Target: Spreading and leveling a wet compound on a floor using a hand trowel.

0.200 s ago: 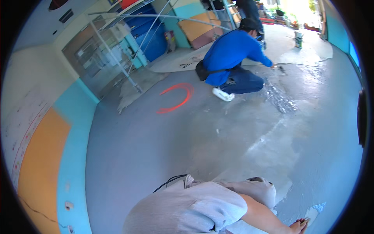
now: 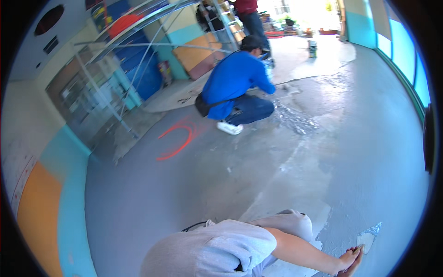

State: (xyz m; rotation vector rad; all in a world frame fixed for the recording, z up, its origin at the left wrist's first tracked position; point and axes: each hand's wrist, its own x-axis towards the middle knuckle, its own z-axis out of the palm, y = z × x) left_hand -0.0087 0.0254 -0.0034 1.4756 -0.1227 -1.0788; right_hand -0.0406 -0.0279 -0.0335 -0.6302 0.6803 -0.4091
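Note:
A bare forearm, which I read as my left, reaches out of a light grey sleeve toward the lower right. At its end my left hand [image 2: 346, 261] is closed at the narrow end of a pale, wide-bladed putty knife [image 2: 365, 240]. My right hand [image 2: 354, 268] shows only partly, just under the left, its fingers closed against the same tool. The knife's broad far edge lies on the grey floor, with shiny wet bluish-grey material [image 2: 374, 228] along it. Beside the hands runs the ragged border between smooth grey coating [image 2: 374, 175] and a paler patch [image 2: 295, 194].
Ahead, a co-worker in blue [image 2: 235, 78] squats by shiny wet floor [image 2: 295, 117]. A second person [image 2: 249, 23] stands near a ladder [image 2: 226, 21]. Scaffolding [image 2: 99, 87] rises at the left, a can [image 2: 312, 48] stands far off, and an orange-red curved mark [image 2: 184, 143] shows on the floor.
My view has swung right and up, so the room sits further left and lower. The hands and knife have moved slightly forward along the floor. The co-worker's hand has drawn nearer their body.

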